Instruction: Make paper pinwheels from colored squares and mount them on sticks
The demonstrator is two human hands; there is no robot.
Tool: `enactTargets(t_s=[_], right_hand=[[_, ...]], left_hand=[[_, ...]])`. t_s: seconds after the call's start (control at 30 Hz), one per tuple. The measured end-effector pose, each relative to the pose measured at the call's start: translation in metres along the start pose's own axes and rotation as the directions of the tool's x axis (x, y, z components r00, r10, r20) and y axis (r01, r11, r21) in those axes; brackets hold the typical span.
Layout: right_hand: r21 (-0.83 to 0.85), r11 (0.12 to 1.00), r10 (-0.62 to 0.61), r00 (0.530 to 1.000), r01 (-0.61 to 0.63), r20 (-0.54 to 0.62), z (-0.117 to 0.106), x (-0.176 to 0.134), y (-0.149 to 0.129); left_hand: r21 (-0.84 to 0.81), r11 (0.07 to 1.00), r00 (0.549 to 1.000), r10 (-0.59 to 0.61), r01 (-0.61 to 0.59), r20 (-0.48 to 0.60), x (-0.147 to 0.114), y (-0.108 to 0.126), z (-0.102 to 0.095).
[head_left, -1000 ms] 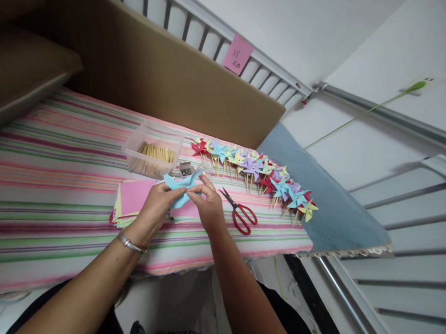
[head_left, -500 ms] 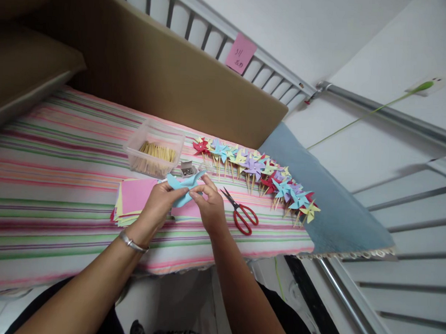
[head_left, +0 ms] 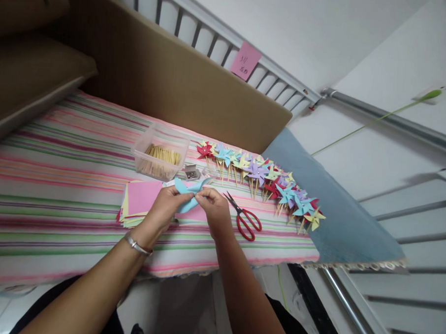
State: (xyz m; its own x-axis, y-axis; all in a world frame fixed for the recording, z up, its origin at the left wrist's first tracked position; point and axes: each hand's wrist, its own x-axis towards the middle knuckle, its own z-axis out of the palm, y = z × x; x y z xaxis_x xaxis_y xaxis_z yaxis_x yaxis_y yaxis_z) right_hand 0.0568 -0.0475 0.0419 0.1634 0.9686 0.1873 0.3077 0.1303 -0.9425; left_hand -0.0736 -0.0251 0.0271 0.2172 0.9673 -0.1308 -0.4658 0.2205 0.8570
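Note:
A piece of blue paper point(head_left: 188, 187), partly folded into a pinwheel shape, is held over the striped cloth. My left hand point(head_left: 166, 204) pinches its left side between thumb and fingers. At its right side, the fingertips of my right hand point(head_left: 214, 208) are pressed together on the paper; any small part between them is hidden. Below the hands lies a pink sheet point(head_left: 193, 214), partly covered. Left of my left hand sits a stack of coloured paper point(head_left: 142, 198), pink on top. Red-handled scissors point(head_left: 246, 219) rest to the right of my right hand, blades partly spread.
A clear plastic box point(head_left: 154, 166) of thin wooden sticks stands behind the hands, beside a small box of metal pins point(head_left: 191, 172). Several finished paper pinwheels point(head_left: 257, 172) on sticks line the right back. A brown board point(head_left: 182, 86) rises behind the striped cloth point(head_left: 59, 199).
The whole view has shifted slightly, so things sit a little lower and further right. My right fingers have closed in more tightly on the blue paper.

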Motion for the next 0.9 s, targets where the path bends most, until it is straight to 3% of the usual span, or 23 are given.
enactTargets(t_s=[0.23,0.5,0.7,0.9], right_hand=[[0.091,0.991,0.095,0.995,-0.095,0.002,-0.003,-0.001,0.000],[0.134,0.978,0.162,0.987,-0.158,-0.016,0.000,-0.002,-0.006],[0.203,0.960,0.200,0.980,-0.195,-0.006,-0.004,-0.002,-0.013],[0.208,0.956,0.214,0.977,-0.207,-0.011,-0.005,-0.003,-0.016]], left_hand=[[-0.081,0.992,0.994,-0.094,0.098,0.056,0.000,-0.005,0.001],[-0.080,0.992,0.995,-0.089,0.093,0.049,0.000,-0.002,0.000],[-0.111,0.980,0.974,-0.145,0.166,0.174,-0.005,0.006,-0.001],[-0.113,0.979,0.976,-0.149,0.168,0.159,-0.003,0.002,-0.001]])
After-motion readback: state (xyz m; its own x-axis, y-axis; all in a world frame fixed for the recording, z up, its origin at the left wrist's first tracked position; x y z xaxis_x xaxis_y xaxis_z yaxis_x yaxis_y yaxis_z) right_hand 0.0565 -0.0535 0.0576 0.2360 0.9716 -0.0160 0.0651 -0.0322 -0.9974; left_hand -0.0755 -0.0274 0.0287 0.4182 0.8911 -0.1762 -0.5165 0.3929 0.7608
